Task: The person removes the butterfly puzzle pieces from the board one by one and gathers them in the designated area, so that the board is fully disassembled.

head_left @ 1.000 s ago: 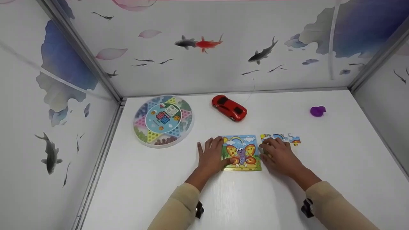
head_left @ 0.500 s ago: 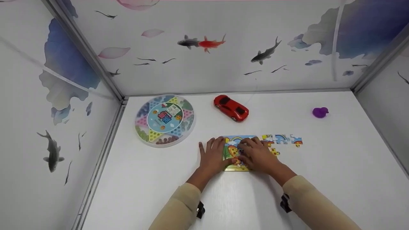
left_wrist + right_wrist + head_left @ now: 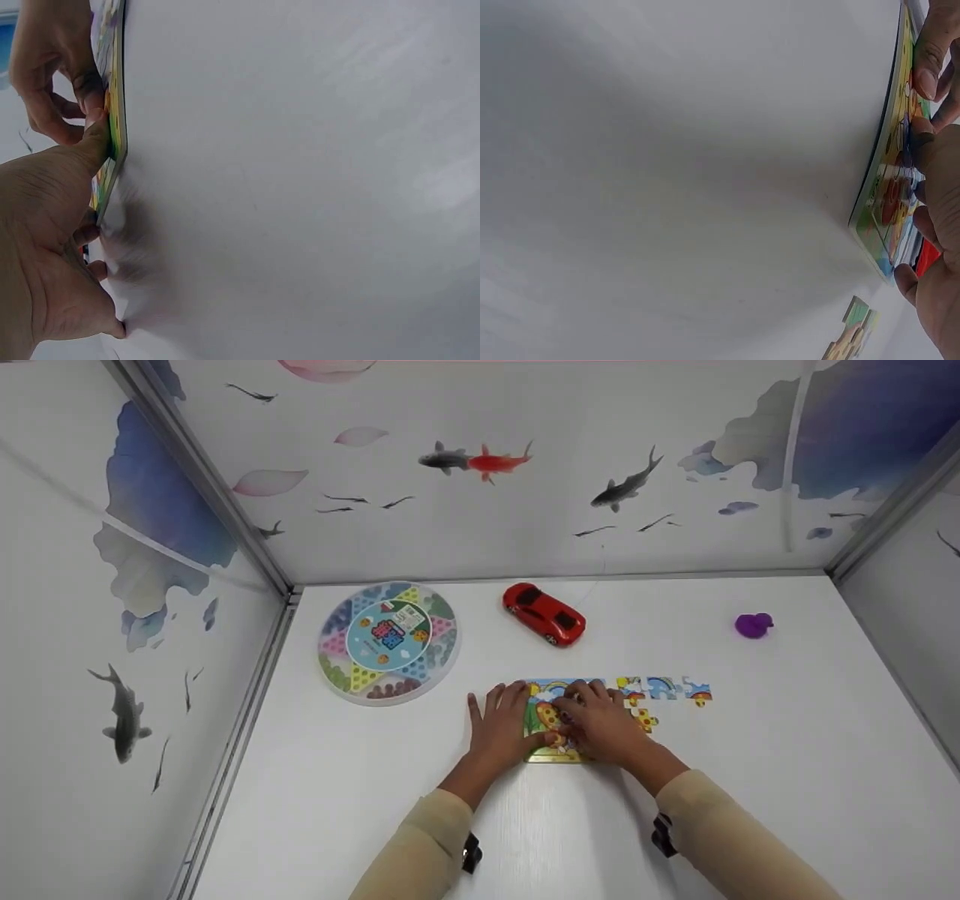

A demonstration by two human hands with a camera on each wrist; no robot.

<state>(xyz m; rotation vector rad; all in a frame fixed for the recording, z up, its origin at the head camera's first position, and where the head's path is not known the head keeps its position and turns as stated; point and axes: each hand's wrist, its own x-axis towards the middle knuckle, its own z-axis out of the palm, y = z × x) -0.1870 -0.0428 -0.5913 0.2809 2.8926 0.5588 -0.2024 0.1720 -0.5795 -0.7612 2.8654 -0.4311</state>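
A square butterfly jigsaw puzzle lies on the white table between both hands. My left hand rests along its left edge, fingers spread and thumb lying on the picture. Over the puzzle's right half is my right hand, its bent fingertips touching the pieces. In the right wrist view those fingertips reach the puzzle face; I cannot tell whether they pinch a piece. Loose jigsaw pieces form a row to the right, with another loose piece below, partly hidden by the right hand.
A round Chinese checkers box sits at the back left. Behind the puzzle stands a red toy car, and a purple rubber duck is at the back right. Printed walls enclose the table.
My right hand has moved left from the loose pieces onto the puzzle's right half, uncovering a loose piece below the row. My left hand has stayed at the puzzle's left edge.
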